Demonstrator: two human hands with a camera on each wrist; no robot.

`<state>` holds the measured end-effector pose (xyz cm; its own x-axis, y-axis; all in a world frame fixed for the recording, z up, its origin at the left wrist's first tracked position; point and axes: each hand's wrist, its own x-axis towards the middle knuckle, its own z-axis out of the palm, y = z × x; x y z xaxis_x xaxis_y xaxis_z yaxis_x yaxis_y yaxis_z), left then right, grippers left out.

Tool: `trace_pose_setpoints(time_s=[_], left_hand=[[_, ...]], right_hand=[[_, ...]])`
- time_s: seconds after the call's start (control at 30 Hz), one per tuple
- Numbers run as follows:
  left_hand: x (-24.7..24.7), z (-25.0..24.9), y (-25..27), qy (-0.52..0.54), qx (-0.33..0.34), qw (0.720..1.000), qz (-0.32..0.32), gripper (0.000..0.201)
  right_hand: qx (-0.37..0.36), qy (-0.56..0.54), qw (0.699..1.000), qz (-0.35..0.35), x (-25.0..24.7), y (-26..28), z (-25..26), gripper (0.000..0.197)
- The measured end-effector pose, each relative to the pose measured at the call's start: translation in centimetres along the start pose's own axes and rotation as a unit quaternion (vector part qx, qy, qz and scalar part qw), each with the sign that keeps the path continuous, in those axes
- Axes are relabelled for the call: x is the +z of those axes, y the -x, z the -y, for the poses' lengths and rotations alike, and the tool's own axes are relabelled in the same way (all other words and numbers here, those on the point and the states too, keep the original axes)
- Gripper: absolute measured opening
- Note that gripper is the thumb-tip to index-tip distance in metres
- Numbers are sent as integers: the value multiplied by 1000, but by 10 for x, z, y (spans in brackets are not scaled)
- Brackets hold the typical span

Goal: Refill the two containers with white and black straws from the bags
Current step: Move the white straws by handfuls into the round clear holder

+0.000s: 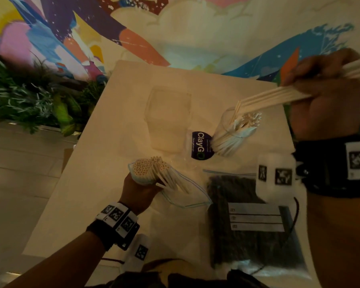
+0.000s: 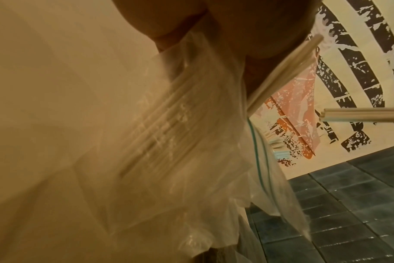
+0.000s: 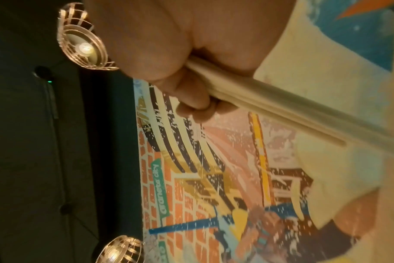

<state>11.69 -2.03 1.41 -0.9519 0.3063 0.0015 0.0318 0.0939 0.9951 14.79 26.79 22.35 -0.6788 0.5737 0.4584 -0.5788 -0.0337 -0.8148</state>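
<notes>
My left hand (image 1: pixel 140 191) grips a clear zip bag of white straws (image 1: pixel 152 171) upright above the table, its open mouth sagging to the right. The plastic and straws fill the left wrist view as bag of white straws (image 2: pixel 169 133). My right hand (image 1: pixel 320 92) pinches a small bunch of white straws (image 1: pixel 272 98), their tips just over the clear container (image 1: pixel 235 132) partly filled with white straws. The same bunch (image 3: pixel 270 105) shows in the right wrist view. A second clear container (image 1: pixel 168 117) stands empty to its left. The bag of black straws (image 1: pixel 252 223) lies flat at front right.
The white table (image 1: pixel 104 159) ends at the left over a pale floor. A dark ClayGo label (image 1: pixel 201 145) sits between the containers. Green plants (image 1: pixel 29 94) stand at the left, and a painted mural wall (image 1: pixel 175 34) runs behind.
</notes>
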Motion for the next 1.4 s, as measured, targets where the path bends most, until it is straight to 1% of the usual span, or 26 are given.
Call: trace_pose_setpoints(time_s=[0.07,0.1,0.13,0.2,0.27,0.37,0.43,0.53,0.6,0.73,0.8,0.93,1.0,1.07,1.17,1.2,1.23,1.27,1.3,1.33,1.4], left_hand=[[0,0,1,0,0,1000,0,47],[-1,-1,1,-1,0,1000,3,46],[-1,0,1,-2,0,1000,5,48],[-1,1,2,1,-7,1000,5,51],[-1,2,2,12,-19,1000,1,52],[-2,6,1,19,-30,999,-6,46],[-3,8,2,28,-43,999,-9,51],[-3,11,2,33,-43,998,-10,54],[-4,11,1,27,-34,999,-6,51],[-4,11,1,26,-32,999,-5,50],[-5,11,1,26,-36,999,-8,54],[-4,10,2,11,-23,1000,-5,53],[-3,10,1,12,-20,1000,-3,51],[-4,11,1,19,-19,1000,2,47],[-4,11,2,48,-25,999,2,52],[-5,12,2,50,-23,998,0,52],[-5,13,2,48,-20,999,-2,52],[-5,13,2,47,-18,999,-2,50],[-5,13,1,48,-17,999,-2,50],[-5,13,1,49,-17,999,-2,50],[-6,12,0,42,-20,999,0,49]], right_hand=[[-51,7,998,-24,-8,-14,-6,36],[-57,-1,998,-34,-12,-21,-11,36],[-52,-2,997,-48,-16,-26,-17,36],[-22,31,997,-73,-19,-29,-31,39],[0,69,995,-78,-21,-26,-44,40],[-4,112,991,-74,-23,-24,-51,40],[-2,97,991,-91,-25,-26,-48,38],[1,76,994,-75,-24,-24,-47,35],[7,87,994,-62,-24,-20,-54,36],[21,74,994,-79,-32,-19,-61,38],[12,59,995,-84,-37,-23,-57,38],[-1,36,996,-81,-37,-32,-58,41],[17,61,994,-84,-35,-28,-66,37],[39,81,994,-69,-36,-23,-76,37],[85,106,990,-48,-39,-18,-91,41],[110,130,984,-50,-43,-18,-99,39],[130,184,973,-50,-44,-18,-104,35],[141,263,953,-45,-48,-19,-110,31],[151,367,917,-29,-51,-21,-116,25],[159,457,875,-4,-55,-23,-121,22],[192,583,789,10,-55,-22,-126,9]])
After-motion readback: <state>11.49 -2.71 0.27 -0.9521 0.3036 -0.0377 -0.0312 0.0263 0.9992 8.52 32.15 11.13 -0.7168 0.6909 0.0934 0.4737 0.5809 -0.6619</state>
